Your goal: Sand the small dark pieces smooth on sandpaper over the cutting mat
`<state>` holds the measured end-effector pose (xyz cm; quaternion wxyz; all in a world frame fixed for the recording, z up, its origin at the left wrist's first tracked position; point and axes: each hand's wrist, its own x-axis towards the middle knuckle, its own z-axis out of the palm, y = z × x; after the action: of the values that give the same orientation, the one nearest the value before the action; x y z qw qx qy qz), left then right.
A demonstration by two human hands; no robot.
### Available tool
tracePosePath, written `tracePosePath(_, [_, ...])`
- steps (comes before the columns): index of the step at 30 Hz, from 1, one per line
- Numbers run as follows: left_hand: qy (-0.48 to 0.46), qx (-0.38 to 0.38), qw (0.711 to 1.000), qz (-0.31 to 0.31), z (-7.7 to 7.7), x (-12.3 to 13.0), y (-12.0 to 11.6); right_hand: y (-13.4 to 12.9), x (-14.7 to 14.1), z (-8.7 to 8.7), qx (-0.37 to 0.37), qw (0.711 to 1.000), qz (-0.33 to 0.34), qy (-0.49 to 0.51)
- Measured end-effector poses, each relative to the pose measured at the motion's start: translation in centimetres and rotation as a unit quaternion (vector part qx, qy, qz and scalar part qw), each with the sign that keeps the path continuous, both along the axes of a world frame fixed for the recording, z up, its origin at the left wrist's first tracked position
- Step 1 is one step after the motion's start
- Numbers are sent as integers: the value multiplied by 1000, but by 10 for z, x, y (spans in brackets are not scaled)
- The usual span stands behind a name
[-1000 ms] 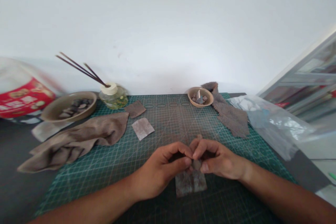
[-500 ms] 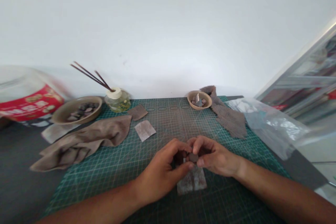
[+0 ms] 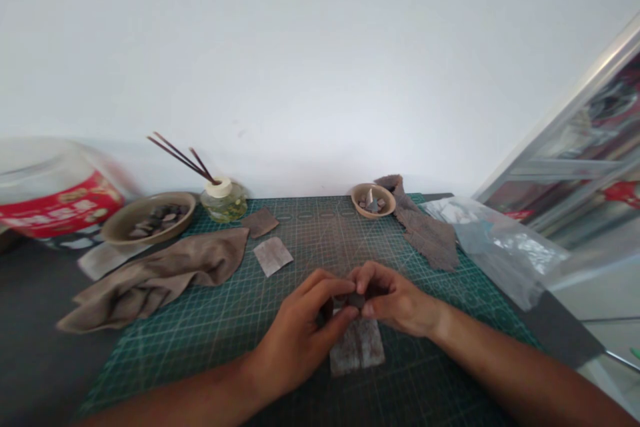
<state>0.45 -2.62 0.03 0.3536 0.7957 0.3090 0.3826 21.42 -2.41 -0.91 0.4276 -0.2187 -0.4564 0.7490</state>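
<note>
Two bare forearms reach in from the bottom onto a green cutting mat [image 3: 310, 240] marked with a printed grid. At the middle of the mat's near half, the left hand [image 3: 295, 337] and right hand [image 3: 395, 300] come together, their fingertips clamped from either side on a small dark piece [image 3: 356, 300]. Its long axis seems to run left to right, level with the mat, though the fingers hide much of it and neither end shows a clear point. Directly below it, a worn abrasive sheet [image 3: 357, 347] lies on the mat, not touching the piece. Farther up the mat sit a pale abrasive square [image 3: 273, 257] and a brown one [image 3: 260, 222]. A crumpled brown cloth [image 3: 155, 280] lies over the mat's left edge, and a second cloth [image 3: 425, 233] lies near its far right corner. Beyond the far edge, on the left, is a wide bowl of dark stones [image 3: 147, 217].
</note>
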Motion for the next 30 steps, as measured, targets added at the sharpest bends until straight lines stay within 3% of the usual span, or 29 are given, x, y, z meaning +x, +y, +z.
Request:
tracePosePath(17, [38, 213, 976, 36, 2, -1, 3, -13, 8, 12, 84, 991, -61, -90])
tracePosePath(24, [32, 201, 979, 27, 2, -2, 3, -15, 11, 10, 90, 983, -66, -144])
tracePosePath(30, [32, 163, 986, 1, 3, -2, 3, -16, 14, 13, 173, 956, -81, -221])
